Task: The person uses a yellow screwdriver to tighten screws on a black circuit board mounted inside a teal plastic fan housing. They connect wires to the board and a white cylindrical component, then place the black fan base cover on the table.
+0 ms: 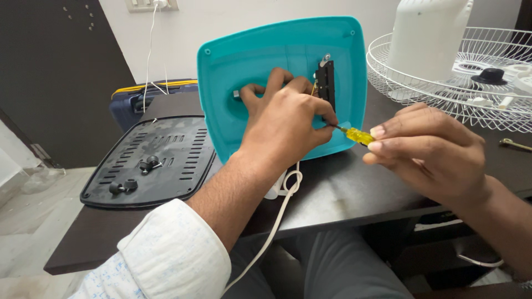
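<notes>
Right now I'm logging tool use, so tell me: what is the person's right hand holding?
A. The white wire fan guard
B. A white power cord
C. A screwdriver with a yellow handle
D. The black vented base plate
C: the right hand pinches a yellow-handled screwdriver, its tip aimed into the teal housing that the left hand steadies.

Single head view, close, angled down over the dark table point(343, 194)

The housing point(277, 61) at upper centre is turquoise, its switch block point(325, 83) black. The screwdriver point(358, 134) handle is clear yellow. The slotted panel point(149, 160) at left is black, the counter point(338, 194) dark brown, the fan grille point(460, 94) at upper right white.
</notes>
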